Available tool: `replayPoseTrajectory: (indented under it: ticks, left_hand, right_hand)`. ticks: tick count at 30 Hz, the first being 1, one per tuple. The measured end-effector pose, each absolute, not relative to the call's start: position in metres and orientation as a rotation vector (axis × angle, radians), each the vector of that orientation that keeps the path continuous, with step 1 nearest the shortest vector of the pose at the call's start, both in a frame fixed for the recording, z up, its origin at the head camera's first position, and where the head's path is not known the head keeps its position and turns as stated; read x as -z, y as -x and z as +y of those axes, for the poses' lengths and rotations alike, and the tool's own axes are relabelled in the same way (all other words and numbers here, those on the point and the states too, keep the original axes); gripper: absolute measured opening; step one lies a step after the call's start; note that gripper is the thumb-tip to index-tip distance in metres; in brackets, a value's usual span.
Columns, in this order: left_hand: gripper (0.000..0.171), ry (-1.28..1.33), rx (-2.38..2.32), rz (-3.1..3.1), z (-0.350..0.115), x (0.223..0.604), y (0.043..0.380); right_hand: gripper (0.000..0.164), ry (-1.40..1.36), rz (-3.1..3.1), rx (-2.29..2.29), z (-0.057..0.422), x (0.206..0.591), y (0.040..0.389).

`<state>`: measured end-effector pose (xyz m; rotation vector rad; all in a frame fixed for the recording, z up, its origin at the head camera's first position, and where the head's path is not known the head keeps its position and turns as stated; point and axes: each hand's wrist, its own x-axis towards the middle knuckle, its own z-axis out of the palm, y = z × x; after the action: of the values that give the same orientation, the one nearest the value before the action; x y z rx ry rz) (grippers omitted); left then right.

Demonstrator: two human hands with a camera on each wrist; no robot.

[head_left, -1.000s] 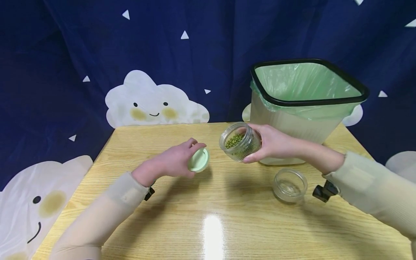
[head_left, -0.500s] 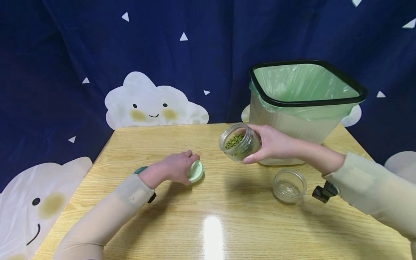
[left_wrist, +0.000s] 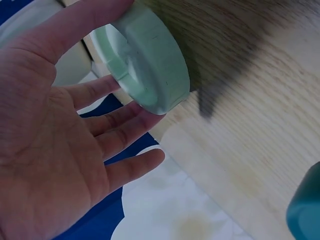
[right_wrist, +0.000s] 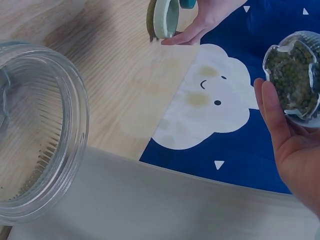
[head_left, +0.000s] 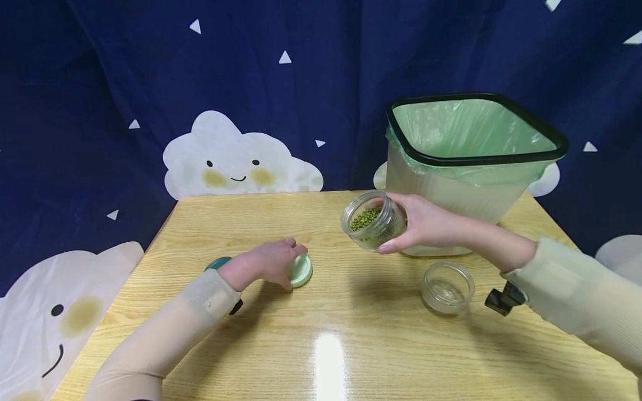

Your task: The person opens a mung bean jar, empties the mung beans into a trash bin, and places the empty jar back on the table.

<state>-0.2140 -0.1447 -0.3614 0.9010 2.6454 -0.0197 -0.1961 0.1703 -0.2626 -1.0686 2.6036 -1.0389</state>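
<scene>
My left hand (head_left: 273,264) holds a pale green round lid (head_left: 300,271) by its edge, low over the table left of centre. In the left wrist view the lid (left_wrist: 155,65) stands on edge between the thumb and fingertips, its hollow side toward the palm. My right hand (head_left: 425,221) grips a clear jar (head_left: 391,225) around its side, above the table in front of the bin. The jar tilts so its open mouth faces left, and green mung beans (head_left: 365,219) lie inside. In the right wrist view the beans show through the jar (right_wrist: 295,80).
A shallow clear container (head_left: 448,288) without a lid stands on the table (head_left: 391,345) below the right forearm. Behind is a tall bin (head_left: 441,184) with a black rim and green liner. Partly hidden by the left wrist, a teal object (head_left: 217,263) sits at left.
My left hand has lowered the pale green lid toward the table and slightly left. The teal object has come into view behind that wrist. My right hand and the jar have hardly moved.
</scene>
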Motion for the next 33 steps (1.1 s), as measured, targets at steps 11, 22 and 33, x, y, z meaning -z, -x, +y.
replayPoseTrajectory:
  ticks: [11, 22, 33]
  left_hand:
    - [0.076, -0.899, -0.04, 2.63, -0.147, 0.366, 0.215]
    - [0.073, -0.885, -0.06, 2.621, -0.15, 0.368, 0.214]
    - [0.093, -0.853, -0.015, 2.648, -0.147, 0.364, 0.214]
  right_hand:
    - [0.073, 1.061, 2.594, 1.054, 0.172, 0.262, 0.195]
    - [0.07, 1.047, 2.618, 1.043, 0.173, 0.264, 0.194]
    - [0.072, 1.067, 2.654, 1.034, 0.182, 0.26, 0.191]
